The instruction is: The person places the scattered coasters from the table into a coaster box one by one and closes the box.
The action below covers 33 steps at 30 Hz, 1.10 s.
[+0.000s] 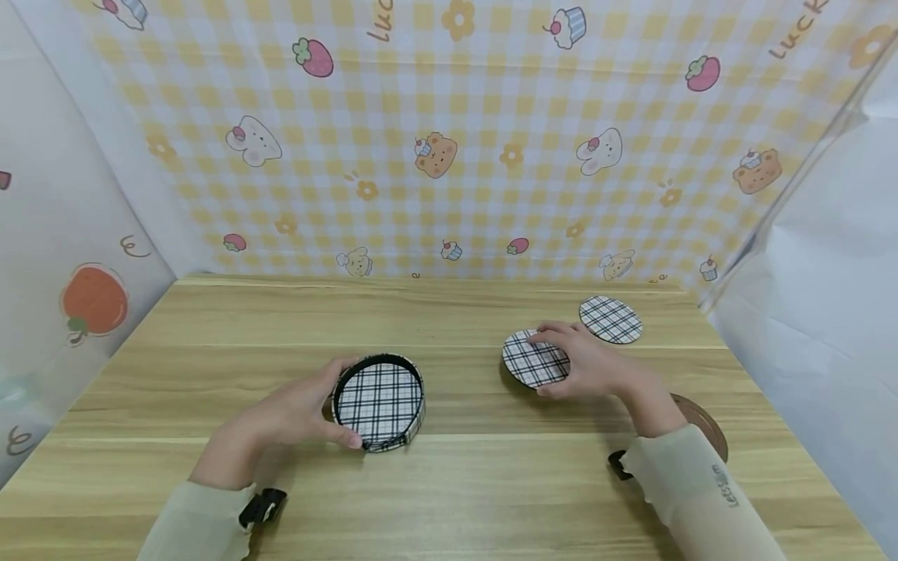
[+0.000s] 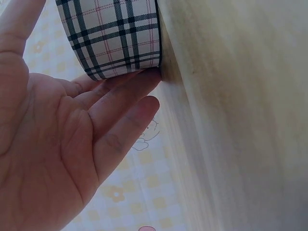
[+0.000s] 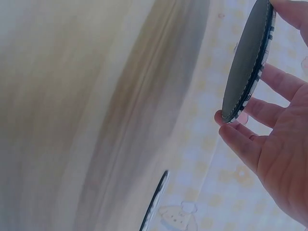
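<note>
My left hand grips a round plaid coaster holder with a black rim, standing on the wooden table left of centre. In the left wrist view the left hand lies with its fingers against the holder's plaid wall, thumb on the other side. My right hand pinches a round plaid coaster by its edge at the right. In the right wrist view the right hand holds this coaster tilted clear of the table.
A second plaid coaster lies flat farther back at the right, its edge showing in the right wrist view. A brown round disc lies partly under my right forearm. Patterned walls close in the back and both sides.
</note>
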### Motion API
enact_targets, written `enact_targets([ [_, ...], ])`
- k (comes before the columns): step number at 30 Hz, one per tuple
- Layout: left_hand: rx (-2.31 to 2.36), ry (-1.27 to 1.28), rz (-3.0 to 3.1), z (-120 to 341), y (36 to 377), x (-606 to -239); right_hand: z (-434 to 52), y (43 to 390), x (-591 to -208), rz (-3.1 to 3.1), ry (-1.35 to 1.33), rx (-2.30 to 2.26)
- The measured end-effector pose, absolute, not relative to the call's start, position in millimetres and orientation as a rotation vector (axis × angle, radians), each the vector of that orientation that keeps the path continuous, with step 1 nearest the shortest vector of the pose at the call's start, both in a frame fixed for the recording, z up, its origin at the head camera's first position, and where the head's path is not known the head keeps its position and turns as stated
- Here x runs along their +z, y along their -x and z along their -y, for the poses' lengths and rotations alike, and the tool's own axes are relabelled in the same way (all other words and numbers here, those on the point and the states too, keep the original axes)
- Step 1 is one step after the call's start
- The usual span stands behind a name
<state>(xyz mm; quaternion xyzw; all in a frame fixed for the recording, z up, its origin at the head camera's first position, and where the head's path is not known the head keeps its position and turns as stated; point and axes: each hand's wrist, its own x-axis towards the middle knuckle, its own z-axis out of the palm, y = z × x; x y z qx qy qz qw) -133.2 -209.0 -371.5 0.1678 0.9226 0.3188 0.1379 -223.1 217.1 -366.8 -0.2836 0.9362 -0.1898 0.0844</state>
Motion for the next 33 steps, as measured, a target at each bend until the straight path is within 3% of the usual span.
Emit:
enact_targets([
  [33, 0.927, -0.509, -2.673, 209.7, 134.8, -372.9, -126.0, 221.4, -361.0, -2.623, 1.108, -0.607],
])
